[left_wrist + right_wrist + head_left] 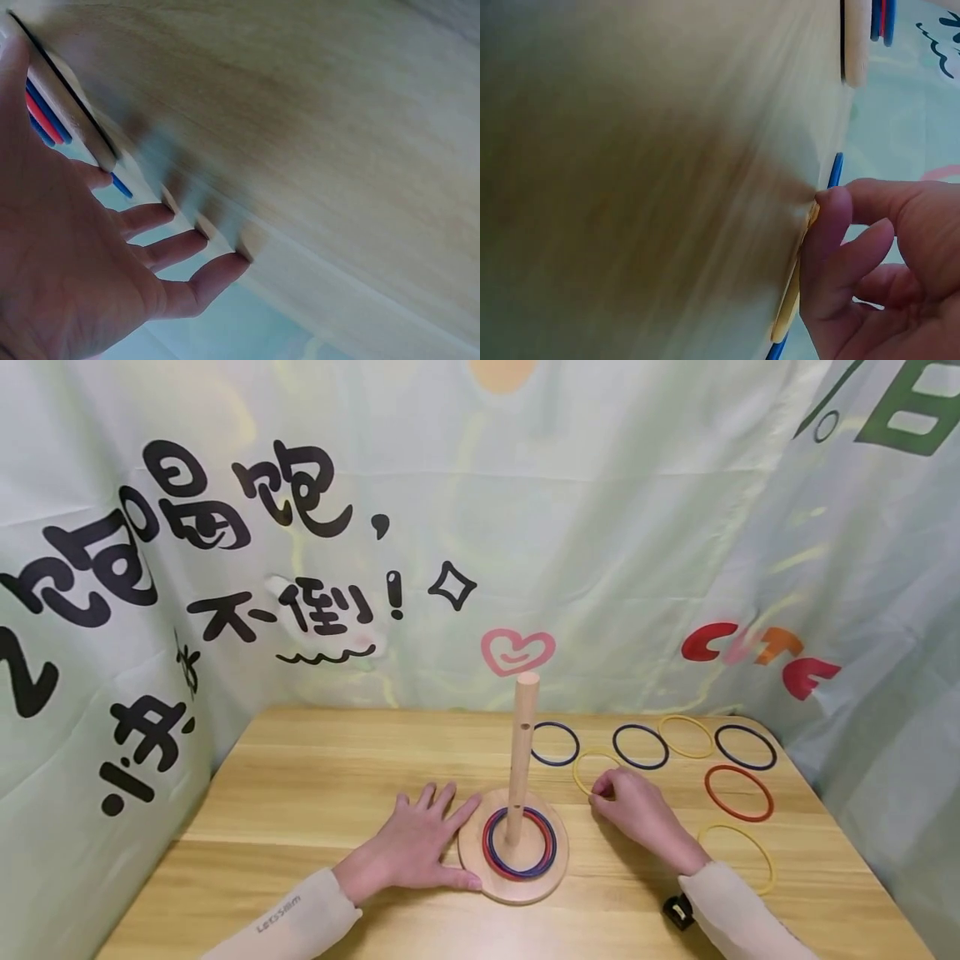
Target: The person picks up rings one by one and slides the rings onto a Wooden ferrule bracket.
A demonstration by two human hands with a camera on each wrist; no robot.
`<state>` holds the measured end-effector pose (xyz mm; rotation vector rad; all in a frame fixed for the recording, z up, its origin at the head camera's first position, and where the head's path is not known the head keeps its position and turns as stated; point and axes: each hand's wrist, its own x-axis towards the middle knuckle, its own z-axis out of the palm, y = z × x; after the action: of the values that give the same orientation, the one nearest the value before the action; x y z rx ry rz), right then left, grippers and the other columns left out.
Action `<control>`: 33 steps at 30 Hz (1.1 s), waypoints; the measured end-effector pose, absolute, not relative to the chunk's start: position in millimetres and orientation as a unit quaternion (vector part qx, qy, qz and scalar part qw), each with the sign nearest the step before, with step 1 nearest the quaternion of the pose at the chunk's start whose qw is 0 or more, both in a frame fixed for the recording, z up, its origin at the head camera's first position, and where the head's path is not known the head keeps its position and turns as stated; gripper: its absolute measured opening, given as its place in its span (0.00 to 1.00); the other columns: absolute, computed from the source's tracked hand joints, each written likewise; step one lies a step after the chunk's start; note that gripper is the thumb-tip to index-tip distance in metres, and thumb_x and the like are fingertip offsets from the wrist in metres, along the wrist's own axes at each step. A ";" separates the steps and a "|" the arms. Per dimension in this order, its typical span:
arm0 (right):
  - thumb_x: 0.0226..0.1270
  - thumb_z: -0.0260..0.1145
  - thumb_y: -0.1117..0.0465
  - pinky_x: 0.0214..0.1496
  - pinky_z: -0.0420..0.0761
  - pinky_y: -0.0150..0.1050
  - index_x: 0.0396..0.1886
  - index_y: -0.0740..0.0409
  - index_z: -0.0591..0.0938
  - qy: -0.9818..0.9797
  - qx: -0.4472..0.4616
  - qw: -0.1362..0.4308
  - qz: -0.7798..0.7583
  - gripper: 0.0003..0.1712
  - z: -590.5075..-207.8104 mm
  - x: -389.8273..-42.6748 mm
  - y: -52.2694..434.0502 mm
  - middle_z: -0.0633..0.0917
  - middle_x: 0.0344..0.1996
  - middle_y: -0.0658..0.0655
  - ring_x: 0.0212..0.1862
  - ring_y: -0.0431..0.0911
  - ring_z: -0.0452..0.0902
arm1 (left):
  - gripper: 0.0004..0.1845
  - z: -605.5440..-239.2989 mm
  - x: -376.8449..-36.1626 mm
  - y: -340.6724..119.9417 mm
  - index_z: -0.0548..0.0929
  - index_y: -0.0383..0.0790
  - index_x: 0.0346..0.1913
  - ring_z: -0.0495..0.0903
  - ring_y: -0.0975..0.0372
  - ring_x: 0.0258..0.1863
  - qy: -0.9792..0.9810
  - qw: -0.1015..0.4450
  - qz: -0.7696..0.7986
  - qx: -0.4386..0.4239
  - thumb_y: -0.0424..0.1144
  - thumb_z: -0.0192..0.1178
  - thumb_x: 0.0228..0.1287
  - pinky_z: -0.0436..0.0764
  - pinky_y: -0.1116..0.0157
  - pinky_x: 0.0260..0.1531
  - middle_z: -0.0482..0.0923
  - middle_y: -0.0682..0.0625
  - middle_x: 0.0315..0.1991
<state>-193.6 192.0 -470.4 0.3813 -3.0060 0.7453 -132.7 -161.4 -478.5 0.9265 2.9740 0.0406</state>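
table point(315, 793): I'm seeing matt grained wood under my fingers
yellow ring point(791, 300): looking like smooth plastic at my fingertips

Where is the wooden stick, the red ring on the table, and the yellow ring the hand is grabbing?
wooden stick point(522, 752), head view, middle of the upright post.
red ring point(709, 783), head view, left edge of the hoop.
yellow ring point(578, 772), head view, left edge, beside the right hand point(637, 814), middle of its back.

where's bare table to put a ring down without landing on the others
The widest bare patch is the table's left half, behind the left hand up to the backdrop. A narrower strip runs along the near edge before the peg base. The right side is crowded: loose rings surround the right hand.
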 end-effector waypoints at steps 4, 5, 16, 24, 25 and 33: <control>0.66 0.70 0.65 0.40 0.79 0.45 0.31 0.56 0.85 -0.962 0.138 0.014 0.236 0.03 -471.0 -191.1 190.3 0.81 0.31 0.51 0.33 0.42 0.75 | 0.63 -478.4 -133.5 -160.2 0.56 0.52 0.83 0.67 0.34 0.70 0.953 0.012 0.011 0.301 0.89 0.45 0.51 0.72 0.28 0.49 0.62 0.33 0.76; 0.67 0.70 0.66 0.40 0.79 0.45 0.31 0.55 0.84 -0.961 0.143 0.017 0.234 0.04 -471.3 -190.2 190.3 0.81 0.32 0.51 0.34 0.42 0.75 | 0.63 -478.3 -133.6 -160.0 0.55 0.52 0.83 0.67 0.33 0.70 0.954 0.014 0.012 0.301 0.89 0.45 0.51 0.71 0.28 0.49 0.61 0.33 0.76; 0.72 0.67 0.64 0.30 0.74 0.33 0.38 0.54 0.82 -0.942 0.169 0.053 0.284 0.02 -464.8 -173.4 194.2 0.80 0.28 0.45 0.29 0.38 0.72 | 0.63 -477.4 -133.2 -163.0 0.54 0.53 0.83 0.65 0.33 0.71 0.955 0.030 0.014 0.295 0.89 0.45 0.51 0.70 0.27 0.51 0.59 0.32 0.77; 0.65 0.71 0.66 0.29 0.74 0.32 0.38 0.51 0.85 -0.927 0.196 0.135 0.290 0.06 -446.0 -154.1 200.4 0.78 0.25 0.40 0.26 0.33 0.71 | 0.63 -479.3 -133.0 -162.2 0.52 0.54 0.84 0.64 0.33 0.72 0.955 0.031 0.015 0.294 0.89 0.43 0.50 0.69 0.27 0.51 0.58 0.33 0.78; 0.65 0.72 0.67 0.28 0.73 0.31 0.38 0.50 0.84 -0.924 0.205 0.150 0.288 0.07 -443.6 -151.6 200.9 0.77 0.24 0.40 0.25 0.32 0.70 | 0.63 -479.4 -133.1 -161.9 0.52 0.54 0.84 0.64 0.33 0.72 0.955 0.032 0.015 0.294 0.89 0.44 0.50 0.69 0.27 0.51 0.58 0.33 0.78; 0.57 0.78 0.70 0.26 0.68 0.22 0.36 0.45 0.84 -0.875 0.284 0.255 0.299 0.16 -419.1 -132.9 197.4 0.75 0.28 0.38 0.25 0.30 0.67 | 0.63 -477.2 -133.0 -161.3 0.54 0.53 0.83 0.65 0.33 0.71 0.956 0.028 0.006 0.293 0.89 0.43 0.51 0.71 0.28 0.51 0.59 0.33 0.77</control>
<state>-132.9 197.4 -419.1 0.7721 -2.3752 0.8117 -133.0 -161.3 -477.2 0.9043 2.9508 0.0170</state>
